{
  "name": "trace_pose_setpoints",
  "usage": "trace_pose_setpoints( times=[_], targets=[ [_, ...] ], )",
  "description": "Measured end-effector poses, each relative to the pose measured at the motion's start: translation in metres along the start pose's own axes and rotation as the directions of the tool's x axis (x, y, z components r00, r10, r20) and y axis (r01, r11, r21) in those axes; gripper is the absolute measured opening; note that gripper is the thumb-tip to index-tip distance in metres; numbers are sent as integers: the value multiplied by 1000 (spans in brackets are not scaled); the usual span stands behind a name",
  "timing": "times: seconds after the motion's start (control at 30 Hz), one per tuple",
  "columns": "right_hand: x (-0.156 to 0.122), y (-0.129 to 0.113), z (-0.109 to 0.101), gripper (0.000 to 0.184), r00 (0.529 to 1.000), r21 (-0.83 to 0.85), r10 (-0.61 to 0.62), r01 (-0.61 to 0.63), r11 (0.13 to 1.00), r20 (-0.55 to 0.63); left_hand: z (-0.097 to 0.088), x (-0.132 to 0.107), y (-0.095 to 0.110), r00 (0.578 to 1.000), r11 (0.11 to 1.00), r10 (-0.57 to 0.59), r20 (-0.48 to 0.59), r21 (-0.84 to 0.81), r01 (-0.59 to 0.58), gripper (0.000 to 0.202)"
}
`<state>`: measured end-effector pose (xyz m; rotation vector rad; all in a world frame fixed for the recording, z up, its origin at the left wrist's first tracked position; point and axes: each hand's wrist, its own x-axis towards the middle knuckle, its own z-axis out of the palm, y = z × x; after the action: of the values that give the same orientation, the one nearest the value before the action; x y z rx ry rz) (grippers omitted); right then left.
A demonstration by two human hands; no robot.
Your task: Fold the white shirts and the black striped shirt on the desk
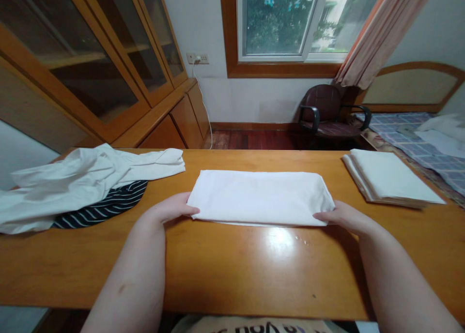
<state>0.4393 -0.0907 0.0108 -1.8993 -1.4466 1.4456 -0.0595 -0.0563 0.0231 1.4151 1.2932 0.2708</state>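
Left hand [178,207]: at the cloth's left end; forearm came in from the near left, wrist bent inward, pointing toward the right hand.
Left fingers: thumb flat on top of the cloth, the rest mostly hidden at the end; pinched on it, gap about the cloth's thickness.
Right hand [341,214]: at the cloth's right end, near corner; forearm angled in from the near right, hand pointing left, toward the other.
Right fingers: thumb on top, others hidden; pinched on the cloth too, little gap.
Cloth [257,197]: white, folded into a flat strip, between the two sets of fingers, over the table [261,275]; could not tell if its ends were lifted.
Long axis: ran left to right, one hand to the other, roughly parallel to the table's near edge; short ends faced the hands.
Cloth edges: a lower layer peeked out along the near edge; far right corner looked slanted, with creases close to the right fingers.
Stack [394,175]: folded white cloths, right of the right fingers and a bit farther off, apart from them.
White heap [98,171]: loose fabric, left of the left fingers, not touched.
Striped cloth [105,207]: black with white lines, partly under the heap, left of the left fingers.
Chair [323,110]: well beyond the right fingers, past the table.
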Motion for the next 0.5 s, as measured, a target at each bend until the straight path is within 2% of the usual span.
trace_pose_setpoints(
  times=[0.13,0.27,0.4,0.5],
  targets=[
    [1,-3,2,35,996,-174,52,-64,983,-77,1,0,1,1000,995,7,-14,104,-6,56],
    [0,-9,4,29,990,-330,51,-94,939,-135,3,1,3,999,986,8,-41,170,-1,53],
    [-1,-13,5,25,986,-414,68,-126,902,-154,8,3,6,993,951,-31,-115,303,65,51],
    [0,-13,4,22,985,-439,63,-128,889,-160,12,7,6,976,901,-89,-201,401,165,45]
  ],
)
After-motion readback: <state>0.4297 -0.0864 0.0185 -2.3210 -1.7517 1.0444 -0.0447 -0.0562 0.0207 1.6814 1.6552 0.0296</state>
